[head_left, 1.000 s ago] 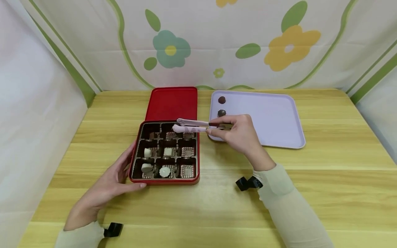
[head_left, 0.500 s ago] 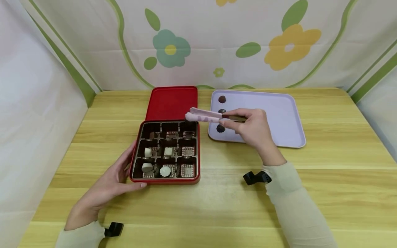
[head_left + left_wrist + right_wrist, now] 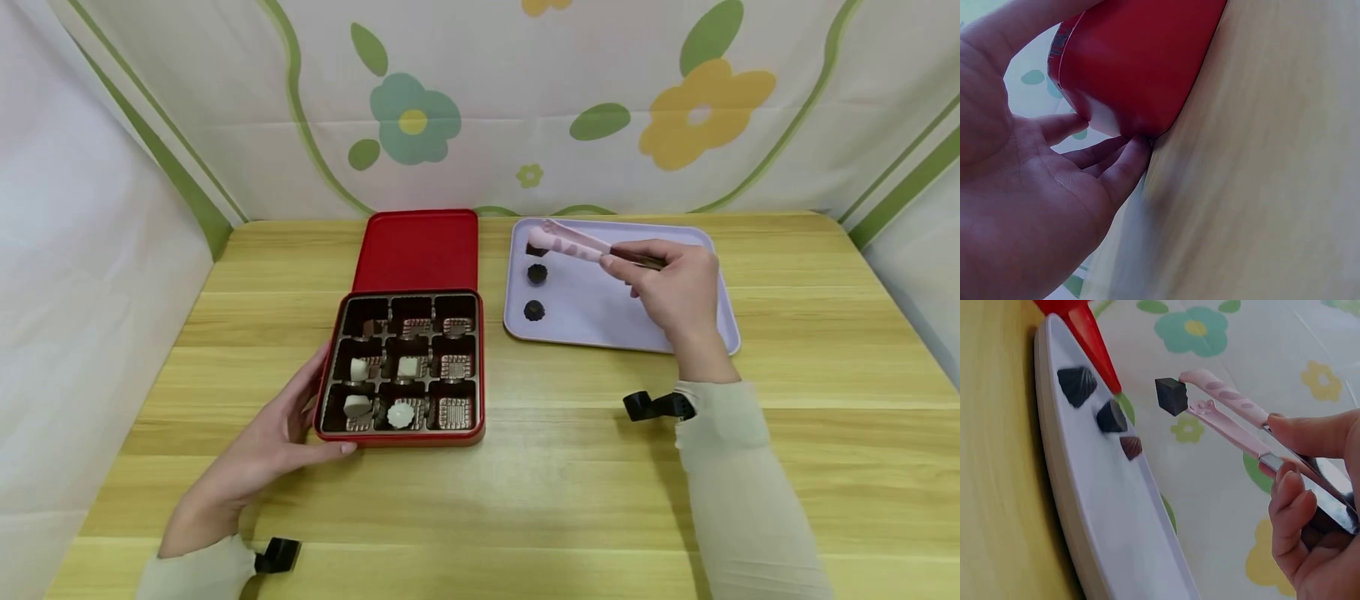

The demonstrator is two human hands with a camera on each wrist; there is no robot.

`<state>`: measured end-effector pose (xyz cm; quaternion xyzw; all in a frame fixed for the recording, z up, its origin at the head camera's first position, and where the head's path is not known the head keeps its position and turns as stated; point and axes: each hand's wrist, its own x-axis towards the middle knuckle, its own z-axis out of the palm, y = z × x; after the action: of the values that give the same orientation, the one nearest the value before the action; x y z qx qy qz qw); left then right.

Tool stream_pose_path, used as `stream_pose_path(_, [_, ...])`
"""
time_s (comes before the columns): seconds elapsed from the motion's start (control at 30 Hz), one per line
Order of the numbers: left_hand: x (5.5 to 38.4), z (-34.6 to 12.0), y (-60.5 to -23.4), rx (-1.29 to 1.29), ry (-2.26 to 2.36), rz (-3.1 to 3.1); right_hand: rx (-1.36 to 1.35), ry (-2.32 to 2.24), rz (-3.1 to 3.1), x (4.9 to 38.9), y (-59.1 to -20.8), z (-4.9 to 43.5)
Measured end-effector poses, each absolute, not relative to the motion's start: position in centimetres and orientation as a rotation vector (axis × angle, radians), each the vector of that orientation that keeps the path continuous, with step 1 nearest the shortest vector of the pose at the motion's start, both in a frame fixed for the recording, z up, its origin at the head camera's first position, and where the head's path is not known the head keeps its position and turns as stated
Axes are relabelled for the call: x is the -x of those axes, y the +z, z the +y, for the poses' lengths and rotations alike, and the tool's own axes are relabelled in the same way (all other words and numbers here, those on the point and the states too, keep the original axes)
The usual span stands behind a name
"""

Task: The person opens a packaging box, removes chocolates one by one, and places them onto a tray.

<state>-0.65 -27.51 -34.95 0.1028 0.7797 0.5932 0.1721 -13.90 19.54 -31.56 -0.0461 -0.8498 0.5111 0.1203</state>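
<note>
My left hand (image 3: 255, 458) grips the near left corner of a red tin (image 3: 412, 442), thumb at the front and fingers along the side. A dark divided insert in the tin holds several white chocolates (image 3: 401, 414) and a brown one (image 3: 372, 327) at the back left. My right hand (image 3: 667, 283) pinches pink-tipped tongs (image 3: 572, 243) over the left part of a lilac tray (image 3: 637, 321). In the right wrist view, the tong tips clasp a dark square chocolate (image 3: 1171, 395) above the tray. Three other chocolates (image 3: 1077, 385) lie in a row on the tray.
A red lid (image 3: 416, 250) lies flat behind the tin. Wooden table (image 3: 540, 483) surface runs in front of the tray and tin. A flower-printed cloth (image 3: 487, 125) rises behind the table's back edge.
My right hand has carried the tongs from above the tin, right and back, to over the tray's left side. The left hand has kept its place on the tin.
</note>
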Motion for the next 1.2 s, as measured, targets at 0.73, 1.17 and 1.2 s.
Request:
stream_pose_path(0.73, [0.5, -27.4, -34.9, -0.269, 1.682, 2.217, 0.514, 1.229, -2.578, 15.3, -33.1, 24.5])
stream_pose_path(1.17, [0.5, -27.5, -35.0, -0.268, 1.681, 2.221, 0.645, 1.167, -2.622, 15.8, -34.1, 24.2])
stream_pose_path(1.2, [0.5, -27.5, -35.0, -0.273, 1.681, 2.222, 0.645, 1.168, -2.621, 15.8, -34.1, 24.2])
